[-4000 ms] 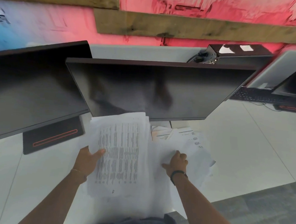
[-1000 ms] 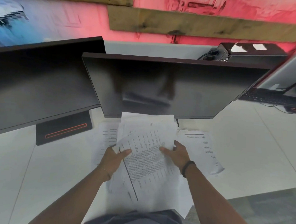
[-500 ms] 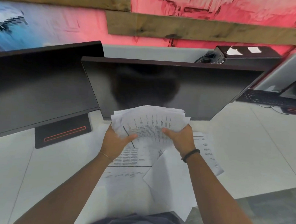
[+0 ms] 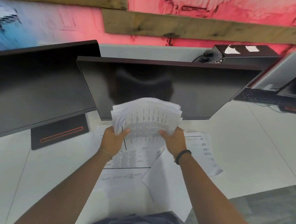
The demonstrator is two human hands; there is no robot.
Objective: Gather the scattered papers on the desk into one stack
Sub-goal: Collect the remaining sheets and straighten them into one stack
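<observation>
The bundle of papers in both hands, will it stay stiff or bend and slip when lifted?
The bundle already arches between the left hand and right hand, so probably floppy. Its edges fan out unevenly, so sheets may slide apart.

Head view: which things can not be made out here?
- Print on the bundle of white printed papers: too small and blurred.
- Fingers of left hand and right hand: hidden behind the bundle.
- Loose white sheets on the white desk: partly covered by arms; count unclear.
</observation>
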